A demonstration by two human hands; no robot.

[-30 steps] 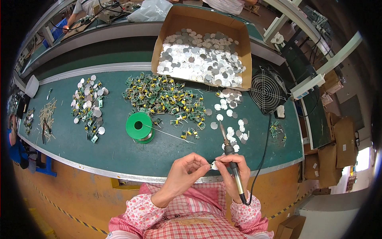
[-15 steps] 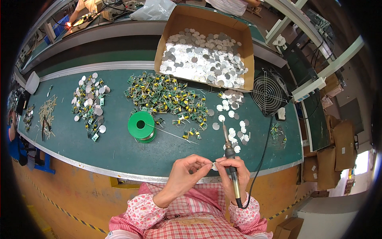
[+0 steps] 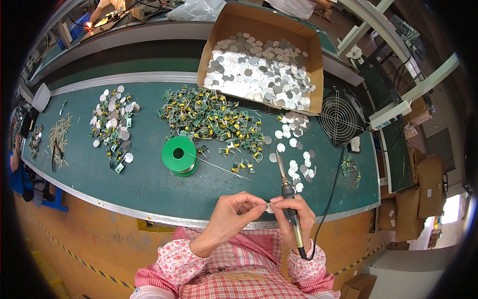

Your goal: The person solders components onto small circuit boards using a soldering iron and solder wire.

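Note:
My right hand point(image 3: 295, 217) grips a soldering iron point(image 3: 288, 193) by its dark handle, tip pointing away over the green bench point(image 3: 149, 174). Its fingertips also touch a small silvery disc point(image 3: 269, 207) that my left hand point(image 3: 233, 213) pinches at the bench's near edge. A green spool of solder wire point(image 3: 179, 155) lies just ahead of my left hand, its wire trailing right. Beyond it sits a heap of small green circuit boards with yellow parts point(image 3: 211, 122). Loose silver discs point(image 3: 294, 149) lie ahead of the iron tip.
An open cardboard box point(image 3: 261, 22) of silver discs stands at the back. A small black fan point(image 3: 339, 115) sits at the right, by the iron's cord. A mixed pile of discs and boards point(image 3: 113, 124) and wire bits point(image 3: 59, 137) lie at the left.
Both hands stay together at the bench's near edge with only slight finger shifts. The soldering iron keeps its pose.

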